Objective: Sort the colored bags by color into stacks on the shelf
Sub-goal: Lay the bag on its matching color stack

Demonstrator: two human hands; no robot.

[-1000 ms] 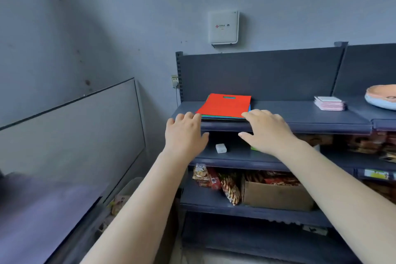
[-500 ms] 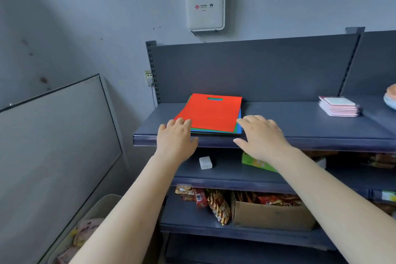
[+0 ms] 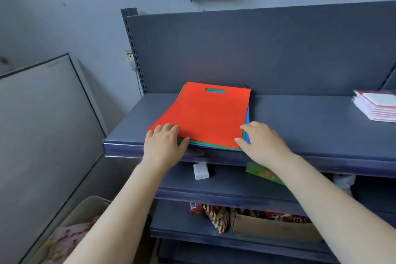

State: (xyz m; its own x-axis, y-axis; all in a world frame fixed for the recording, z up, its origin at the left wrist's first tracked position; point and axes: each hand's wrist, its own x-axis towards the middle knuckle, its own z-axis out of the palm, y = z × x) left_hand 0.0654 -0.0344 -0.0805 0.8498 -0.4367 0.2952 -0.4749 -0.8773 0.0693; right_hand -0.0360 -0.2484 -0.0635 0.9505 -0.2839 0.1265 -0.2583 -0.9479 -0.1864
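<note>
Left hand (image 3: pixel 164 146) and right hand (image 3: pixel 262 142) rest relaxed, fingers laid flat on the red bag (image 3: pixel 205 113) topping the stack on the shelf (image 3: pixel 300 122). No legible writing.

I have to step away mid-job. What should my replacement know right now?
Left hand: fingers rest on the red bag's near left corner, thumb at the pile's edge.
Right hand: fingertips on the near right corner.
One mixed pile lies on the top shelf: red on top, green and blue edges showing beneath.
Done: nothing sorted.
Left: split the pile into stacks by color.
</note>
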